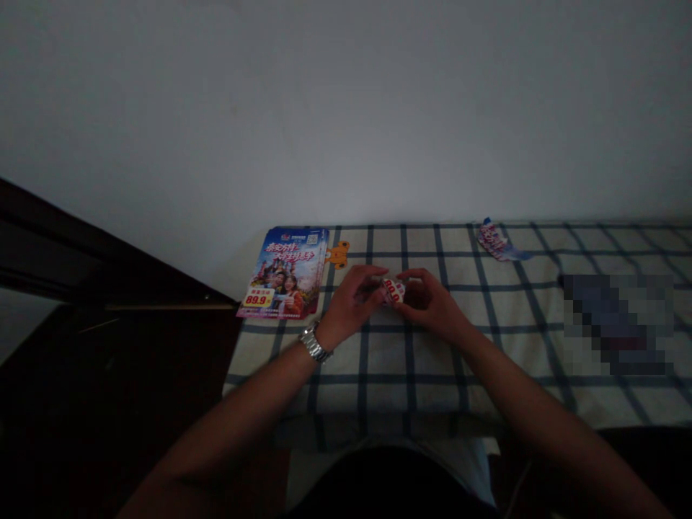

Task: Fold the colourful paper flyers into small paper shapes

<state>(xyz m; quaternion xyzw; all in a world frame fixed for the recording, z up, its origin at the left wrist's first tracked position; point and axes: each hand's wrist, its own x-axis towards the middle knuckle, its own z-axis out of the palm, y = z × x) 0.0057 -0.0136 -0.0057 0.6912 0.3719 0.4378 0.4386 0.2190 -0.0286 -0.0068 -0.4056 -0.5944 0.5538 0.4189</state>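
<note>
Between my two hands is a small folded paper flyer, with part of a red "89.9" print showing on it. My left hand, a metal watch on its wrist, grips the flyer's left side with thumb and fingers. On the other side, my right hand pinches the flyer's right edge. Both hands are just above the checked tablecloth. The fold's underside is hidden by my fingers. To the left of my left hand lies a stack of flyers with the same kind of print.
A checked tablecloth covers the table, which meets a pale wall at the back. Near the wall lies a crumpled or folded flyer. An orange bear-shaped figure is beside the stack. A dark pixelated object lies at the right.
</note>
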